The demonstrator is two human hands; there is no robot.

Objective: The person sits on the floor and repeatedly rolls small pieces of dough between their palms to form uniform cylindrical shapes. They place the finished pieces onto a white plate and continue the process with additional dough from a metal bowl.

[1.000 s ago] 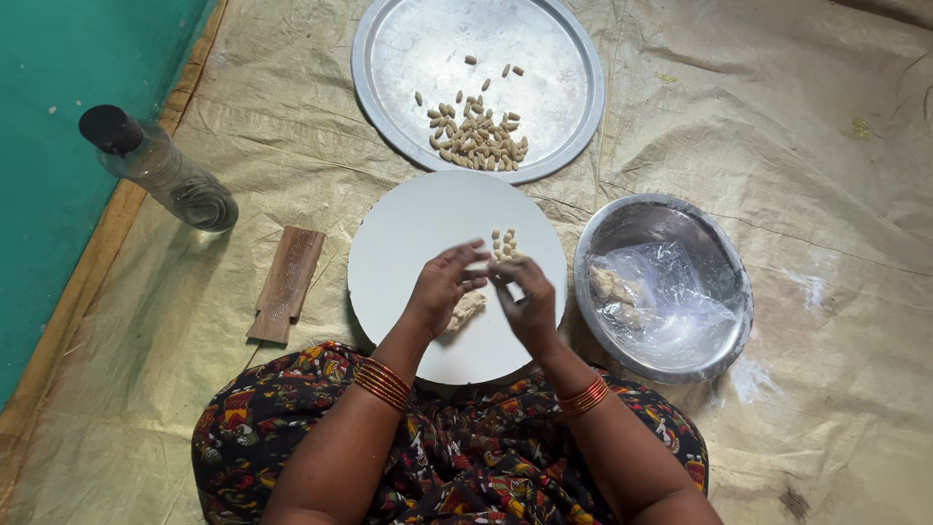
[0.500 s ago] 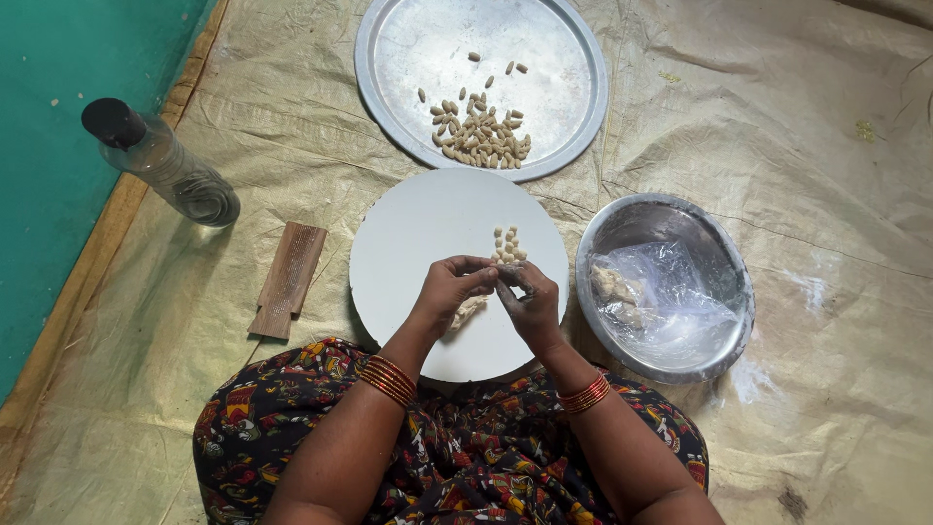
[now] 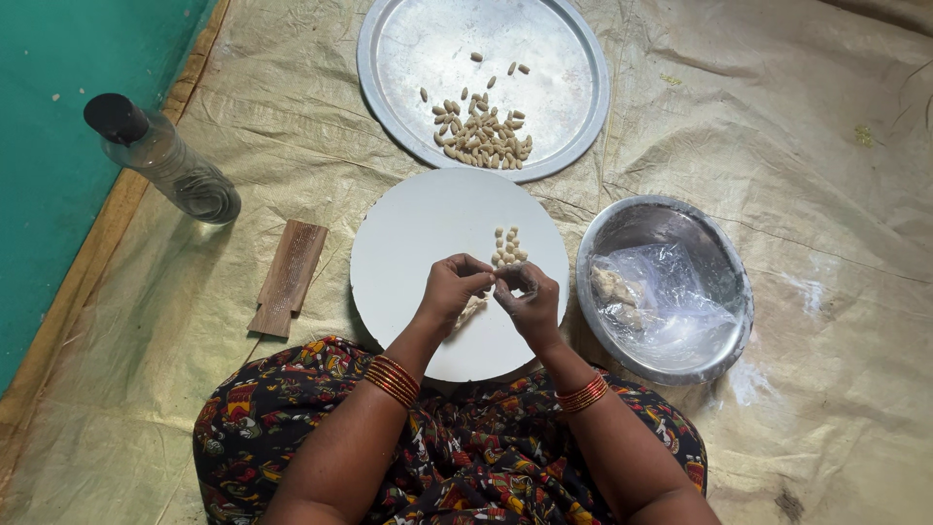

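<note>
Roughly midway: left hand [image 3: 452, 289] and right hand [image 3: 525, 297] pinch a dough bit together; small pile [image 3: 507, 247] on white board [image 3: 457, 267], more on steel tray [image 3: 483, 83], dough left in bowl [image 3: 665, 288].

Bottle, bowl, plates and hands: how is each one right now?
Bottle: capped, upright.
Steel bowl: holds dough under clear plastic.
Steel plate: holds a pile of small dough pieces.
White round board: few pieces on it.
Left hand and right hand: fingertips together, pinching dough.
</note>
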